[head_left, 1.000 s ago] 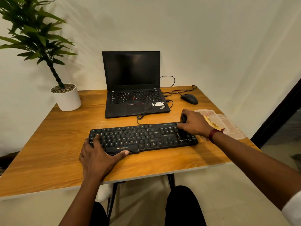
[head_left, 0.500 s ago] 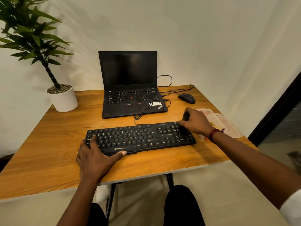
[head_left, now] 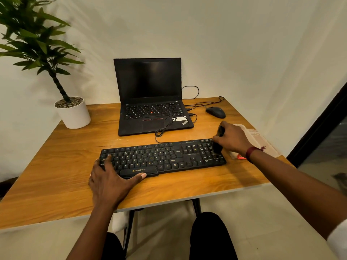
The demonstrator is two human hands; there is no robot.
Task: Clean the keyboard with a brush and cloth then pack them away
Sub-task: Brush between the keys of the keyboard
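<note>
Keyboard point(head_left: 163, 158), black, on worktop point(head_left: 56, 166): left end pressed flat by open left hand point(head_left: 110, 181); brush point(head_left: 218, 142) gripped by right hand point(head_left: 232, 140) over right keys.

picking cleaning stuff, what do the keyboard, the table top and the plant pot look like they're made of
Keyboard: looks like matte black plastic, moulded keys with printed legends, little shine.
Table top: wood or a wood-look laminate, warm orange-brown with visible grain and a pale edge strip; which one cannot be told.
Plant pot: smooth white, probably ceramic or plastic, no visible texture.

Maroon wristband point(head_left: 250, 153), white sleeve point(head_left: 338, 239), dark trousers point(head_left: 210, 235).
</note>
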